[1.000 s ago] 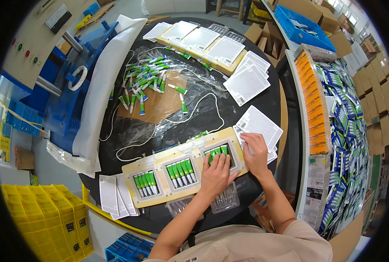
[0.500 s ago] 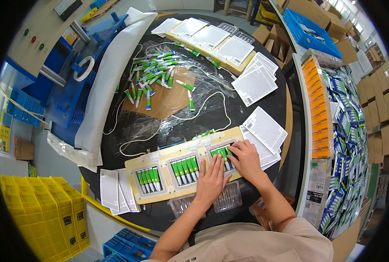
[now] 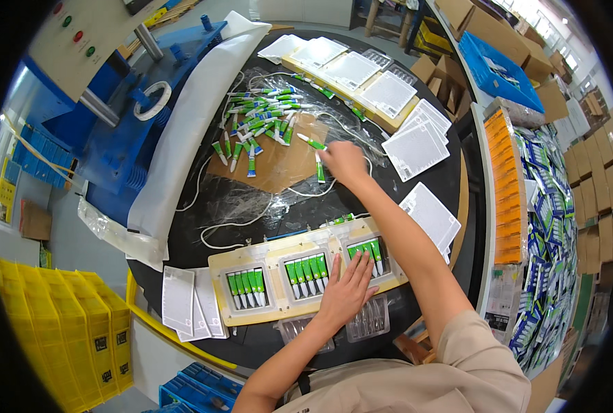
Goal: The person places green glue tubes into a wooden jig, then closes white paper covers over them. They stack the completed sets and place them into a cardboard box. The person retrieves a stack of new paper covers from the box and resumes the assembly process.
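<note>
My left hand [image 3: 348,290] lies with outstretched fingers over the right-hand compartment of a cream tray fixture [image 3: 251,317], touching the small green-and-white tubes [image 3: 366,249] inside. It partly hides them. Upright rows of similar tubes fill the middle compartment [image 3: 307,274] and left compartment [image 3: 246,286]. Farther out, my right hand [image 3: 346,162] is closed, its fingertips at the green end of a loose tube [image 3: 309,140] on the table. Another loose tube [image 3: 320,169] lies just below those fingers. To their left is a heap of tubes [image 3: 262,117] on brown cardboard [image 3: 282,172].
White printed cards [image 3: 427,217] lie right of the fixture, more cards [image 3: 179,301] at its left. A second fixture [image 3: 389,124] bearing cards stands at the back. Clear plastic trays [image 3: 367,318] sit before me. A white cord [image 3: 207,237] crosses the table; a blue press [image 3: 114,158] stands left.
My right hand has left the right-hand compartment and reached forward to the loose tubes. My left hand stays on the compartment. The whole view has shifted slightly.
</note>
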Motion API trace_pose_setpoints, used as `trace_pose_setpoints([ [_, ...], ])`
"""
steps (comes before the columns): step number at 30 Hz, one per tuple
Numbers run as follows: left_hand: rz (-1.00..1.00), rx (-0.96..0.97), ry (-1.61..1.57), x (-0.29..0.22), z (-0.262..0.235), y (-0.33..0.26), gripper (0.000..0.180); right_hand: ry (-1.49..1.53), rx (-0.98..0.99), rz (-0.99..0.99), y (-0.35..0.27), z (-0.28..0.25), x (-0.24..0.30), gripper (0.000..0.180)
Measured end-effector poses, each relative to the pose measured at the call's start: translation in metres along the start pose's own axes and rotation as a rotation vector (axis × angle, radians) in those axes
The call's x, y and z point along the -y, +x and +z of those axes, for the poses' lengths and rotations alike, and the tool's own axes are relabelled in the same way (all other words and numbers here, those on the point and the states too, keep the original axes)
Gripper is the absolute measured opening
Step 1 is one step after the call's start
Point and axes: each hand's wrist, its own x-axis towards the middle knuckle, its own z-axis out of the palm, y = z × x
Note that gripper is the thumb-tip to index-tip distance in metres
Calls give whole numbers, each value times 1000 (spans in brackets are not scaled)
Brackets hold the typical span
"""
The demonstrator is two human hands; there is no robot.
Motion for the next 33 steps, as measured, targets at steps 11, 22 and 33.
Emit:
trace_pose_setpoints([
  [11, 124, 106, 88, -3, 6, 1, 71, 813, -131, 117, -102, -79, -71, 14],
  [22, 125, 97, 175, -3, 5, 1, 67, 244, -438, -106, -281, -74, -49, 16],
  [33, 131, 77, 122, 0, 4, 3, 64, 54, -430, -316, -277, -68, -47, 27],
])
